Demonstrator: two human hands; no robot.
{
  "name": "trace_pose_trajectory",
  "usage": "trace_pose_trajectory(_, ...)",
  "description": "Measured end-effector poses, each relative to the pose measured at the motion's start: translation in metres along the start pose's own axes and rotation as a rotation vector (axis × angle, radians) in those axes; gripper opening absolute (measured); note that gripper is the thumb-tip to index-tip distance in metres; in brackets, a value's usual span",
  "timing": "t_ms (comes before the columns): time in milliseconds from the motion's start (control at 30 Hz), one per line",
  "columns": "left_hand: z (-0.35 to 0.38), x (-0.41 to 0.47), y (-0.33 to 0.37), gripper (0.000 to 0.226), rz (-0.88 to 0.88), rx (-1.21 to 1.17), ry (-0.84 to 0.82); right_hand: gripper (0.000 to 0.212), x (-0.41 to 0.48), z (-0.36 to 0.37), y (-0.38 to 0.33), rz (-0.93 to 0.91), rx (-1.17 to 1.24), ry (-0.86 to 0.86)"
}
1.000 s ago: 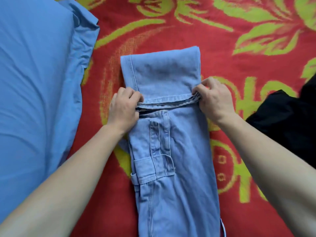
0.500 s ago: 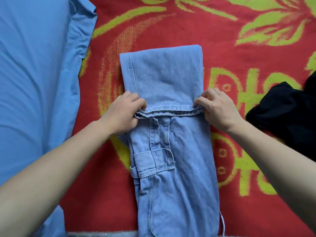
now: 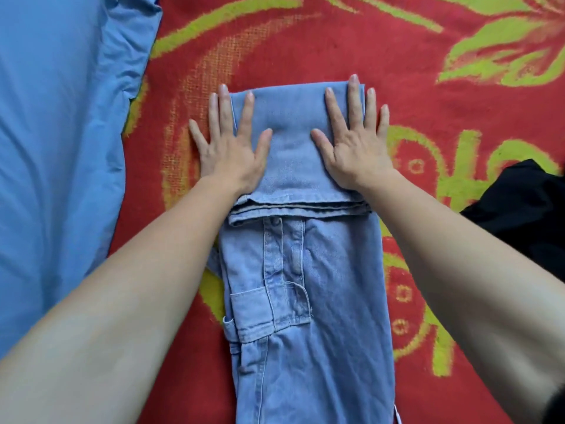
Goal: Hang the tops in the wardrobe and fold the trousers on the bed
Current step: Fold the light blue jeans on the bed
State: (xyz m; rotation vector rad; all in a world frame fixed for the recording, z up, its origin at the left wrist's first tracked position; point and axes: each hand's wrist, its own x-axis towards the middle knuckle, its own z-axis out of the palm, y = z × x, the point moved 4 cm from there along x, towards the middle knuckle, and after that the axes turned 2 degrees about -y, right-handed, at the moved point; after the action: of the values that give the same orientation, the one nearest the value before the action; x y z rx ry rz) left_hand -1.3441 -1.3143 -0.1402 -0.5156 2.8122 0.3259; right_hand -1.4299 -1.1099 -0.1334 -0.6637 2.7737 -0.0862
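Observation:
Light blue denim trousers lie lengthwise on the red and green bedspread. Their far end is folded back over itself, with the hems stacked at the fold's near edge. My left hand lies flat with fingers spread on the left side of the folded part, partly on the bedspread. My right hand presses flat on the right side of the same fold. Neither hand grips the cloth. A cargo pocket shows on the nearer leg section.
A blue pillow fills the left side of the bed. A black garment lies bunched at the right edge. Red and green bedspread shows beyond the trousers and on both sides of them.
Both hands let go of the hem edge, slid forward and opened flat on top of the folded section. The view has moved in closer.

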Motion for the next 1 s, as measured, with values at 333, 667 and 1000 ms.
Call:
trace_pose_trajectory(333,-0.021,-0.005,-0.013,0.079,-0.164,-0.330,0.229,0.099,0.006,-0.025,0.016,0.198,0.492,0.135)
trace_pose_trajectory(667,-0.072,0.007,-0.007,0.018,-0.513,-1.356,-0.082,0.018,0.021,-0.075,0.025,0.413,1.183,-0.137)
trace_pose_trajectory(1000,-0.138,-0.052,-0.001,0.036,-0.325,-1.214,0.041,0.044,-0.043,-0.143,0.028,0.214,1.027,-0.127)
